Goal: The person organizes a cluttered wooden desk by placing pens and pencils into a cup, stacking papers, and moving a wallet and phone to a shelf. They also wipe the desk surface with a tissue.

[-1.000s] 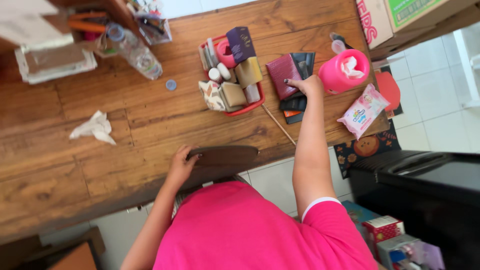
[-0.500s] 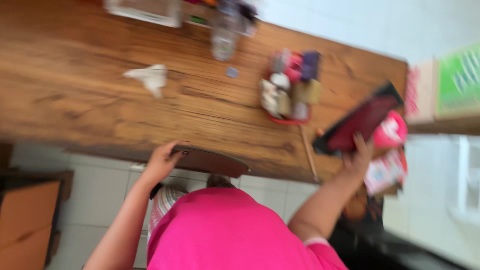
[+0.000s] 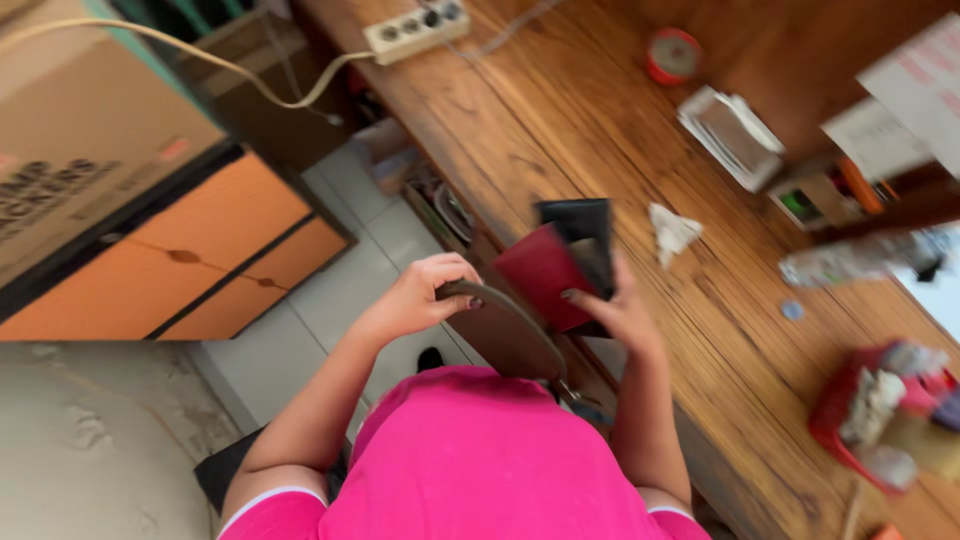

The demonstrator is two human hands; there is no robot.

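My right hand [image 3: 622,312] grips a stack of flat wallets, a dark red wallet [image 3: 541,272] in front and a black one [image 3: 582,235] behind, lifted over the near edge of the wooden table [image 3: 590,120]. My left hand [image 3: 425,292] is closed around the curved top rail of a dark wooden chair back [image 3: 515,330] in front of me. My pink shirt fills the bottom of the view.
On the table lie a crumpled tissue [image 3: 672,232], a clear plastic bottle [image 3: 862,260], a small blue cap [image 3: 792,310], a red basket [image 3: 832,410] of small items, a white power strip [image 3: 418,28] and a red round thing [image 3: 672,55]. An orange cabinet [image 3: 180,265] and a cardboard box [image 3: 75,130] stand left.
My right hand picked the wallets off the table's right side and carried them in front of me. The view swung sharply. My left hand stayed on the chair back.
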